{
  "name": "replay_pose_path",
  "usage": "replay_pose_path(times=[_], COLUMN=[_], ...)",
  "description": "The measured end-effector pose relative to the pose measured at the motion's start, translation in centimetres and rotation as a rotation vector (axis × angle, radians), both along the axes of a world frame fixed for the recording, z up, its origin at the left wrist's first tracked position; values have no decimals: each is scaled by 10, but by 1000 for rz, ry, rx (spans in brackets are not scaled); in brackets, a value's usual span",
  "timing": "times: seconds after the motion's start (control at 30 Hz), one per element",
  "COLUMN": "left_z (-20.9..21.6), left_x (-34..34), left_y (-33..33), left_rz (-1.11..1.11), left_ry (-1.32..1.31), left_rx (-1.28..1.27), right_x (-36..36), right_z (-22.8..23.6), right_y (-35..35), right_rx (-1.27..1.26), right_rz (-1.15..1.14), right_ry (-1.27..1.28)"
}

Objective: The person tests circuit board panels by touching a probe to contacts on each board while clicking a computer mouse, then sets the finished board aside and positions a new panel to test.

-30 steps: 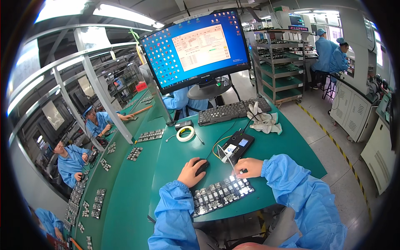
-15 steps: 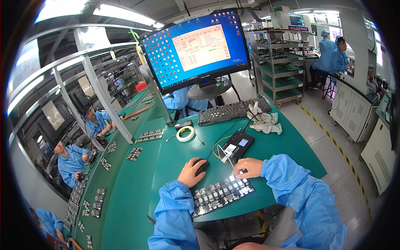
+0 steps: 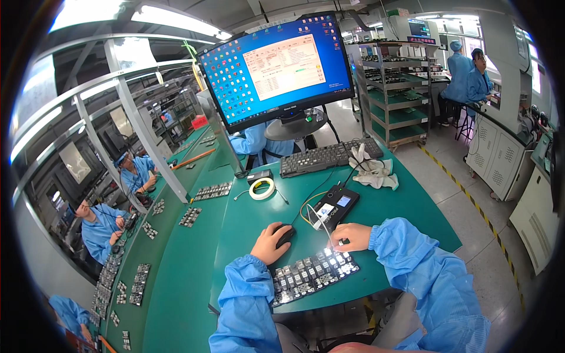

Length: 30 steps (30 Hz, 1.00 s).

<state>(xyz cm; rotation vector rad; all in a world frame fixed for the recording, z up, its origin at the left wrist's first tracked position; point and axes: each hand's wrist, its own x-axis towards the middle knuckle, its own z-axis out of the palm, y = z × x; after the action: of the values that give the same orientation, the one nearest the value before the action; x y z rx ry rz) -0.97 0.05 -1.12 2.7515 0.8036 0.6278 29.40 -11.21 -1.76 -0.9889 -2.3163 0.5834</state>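
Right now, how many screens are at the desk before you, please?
2: the large monitor behind the keyboard, and the small screen on the black box beyond the right hand. The monitor could hide others.

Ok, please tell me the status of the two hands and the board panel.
Left hand holding black mouse. Right hand at far right corner of board panel, grip unclear. Panel at near edge of green table. Black device just beyond.

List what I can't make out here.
Head view:
What the right hand pinches, if anything: its fingers hide it.
Part of the mouse: under the left hand.
Fine text on the monitor: too small.
Co-worker behind it: mostly blocked by it.
Lower-left co-worker: cut off by the dark edge.
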Motion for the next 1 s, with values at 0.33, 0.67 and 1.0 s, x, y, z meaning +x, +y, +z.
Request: replay_pose_path(times=[0.33,0.67,1.0], left_z=[7,2,1], left_x=[1,0,0], left_y=[-5,-1,-1], left_rz=[7,-12,-4], left_ry=[28,-12,-2], left_rx=[-61,10,5], right_x=[1,0,-1], right_z=[-1,1,3], right_y=[0,-1,-1], right_rx=[2,19,-8], right_rz=[5,3,6], right_ry=[-10,-28,0])
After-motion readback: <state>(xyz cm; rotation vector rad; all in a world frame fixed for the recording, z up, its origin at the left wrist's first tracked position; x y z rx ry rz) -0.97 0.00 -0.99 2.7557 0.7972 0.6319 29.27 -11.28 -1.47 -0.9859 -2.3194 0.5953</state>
